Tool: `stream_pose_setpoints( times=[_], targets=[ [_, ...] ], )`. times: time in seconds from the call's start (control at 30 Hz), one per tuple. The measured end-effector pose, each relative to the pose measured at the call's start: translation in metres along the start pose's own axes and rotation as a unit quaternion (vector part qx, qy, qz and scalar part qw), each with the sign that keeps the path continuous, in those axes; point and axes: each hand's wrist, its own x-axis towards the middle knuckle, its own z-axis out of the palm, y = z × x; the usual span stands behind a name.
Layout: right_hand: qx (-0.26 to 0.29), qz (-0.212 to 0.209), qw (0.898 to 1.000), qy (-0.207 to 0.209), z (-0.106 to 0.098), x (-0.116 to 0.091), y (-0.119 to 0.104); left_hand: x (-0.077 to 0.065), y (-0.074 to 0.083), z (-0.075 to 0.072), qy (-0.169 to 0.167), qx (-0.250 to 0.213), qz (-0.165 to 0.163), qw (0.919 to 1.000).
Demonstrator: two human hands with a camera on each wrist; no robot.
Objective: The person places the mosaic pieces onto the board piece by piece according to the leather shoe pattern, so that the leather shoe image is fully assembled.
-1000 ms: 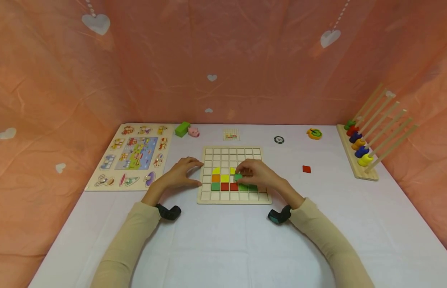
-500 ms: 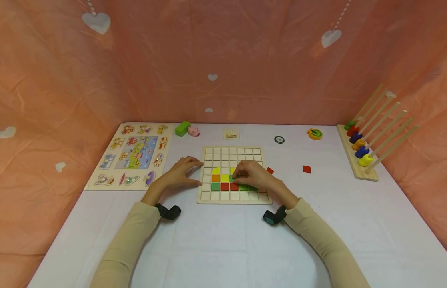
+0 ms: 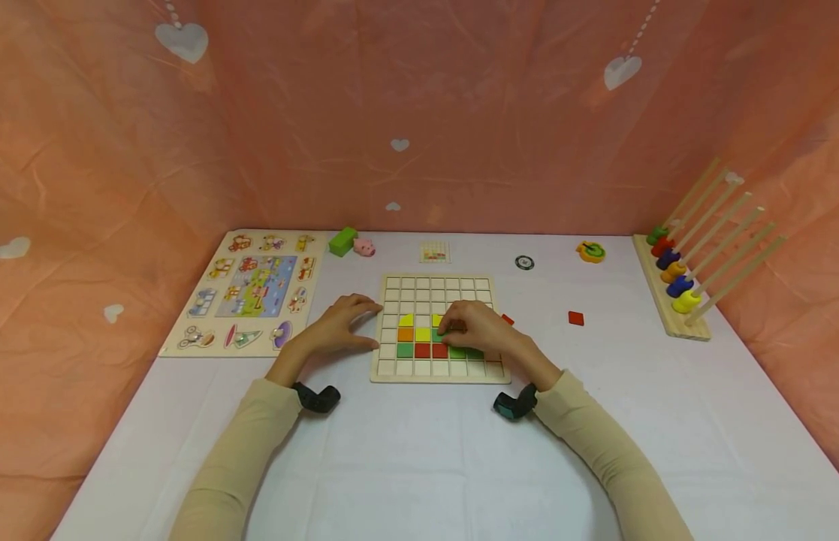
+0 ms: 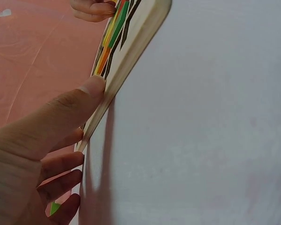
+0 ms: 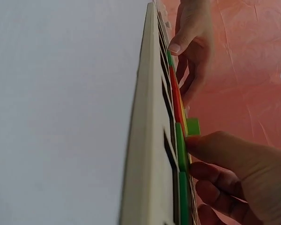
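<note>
A wooden grid board (image 3: 439, 379) lies mid-table, with yellow, orange, red and green tiles in some of its cells. My left hand (image 3: 336, 324) rests along its left edge, thumb and fingertips touching the wood, fingers mostly extended. Over the right half is my right hand (image 3: 481, 329), pinching a small green tile (image 3: 436, 336) right at a cell beside a yellow square (image 3: 422, 335). Below run two red tiles (image 3: 431, 351) and more green ones (image 3: 456, 352). The right wrist view shows the thumb low over the tile row, other fingers curled. The palm hides several cells.
Two red tiles lie right of the board, one (image 3: 508, 320) partly behind the right hand, another (image 3: 576, 318) farther off. Behind stand a pattern card (image 3: 435, 252), pink pig (image 3: 364, 247) and green block (image 3: 342, 242). A picture puzzle (image 3: 189, 319) is left; a peg rack (image 3: 676, 323), right.
My right hand has shifted slightly left, carrying the green tile to the cell beside the yellow square. A red tile behind it has come into sight. The left hand has stayed put.
</note>
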Motion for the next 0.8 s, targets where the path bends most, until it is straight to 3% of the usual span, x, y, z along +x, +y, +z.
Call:
stream_pose_setpoints(
  times=[0.2, 0.37, 0.57, 0.8],
  targets=[
    [0.011, 0.007, 1.0, -0.007, -0.005, -0.001, 0.003, 0.0, -0.001, 0.0, 0.0, -0.001, -0.002, 1.0],
    [0.03, 0.025, 0.999, 0.035, -0.021, -0.011, 0.012, 0.001, -0.002, 0.0, 0.005, 0.001, 0.007, 1.0],
    [0.051, 0.043, 0.994, 0.084, -0.047, -0.036, 0.031, 0.002, -0.006, 0.002, 0.01, 0.013, 0.024, 0.9996],
    [0.031, 0.104, 0.985, 0.13, -0.079, -0.076, 0.052, 0.003, -0.007, 0.003, 0.009, 0.013, 0.026, 0.9995]
  ],
)
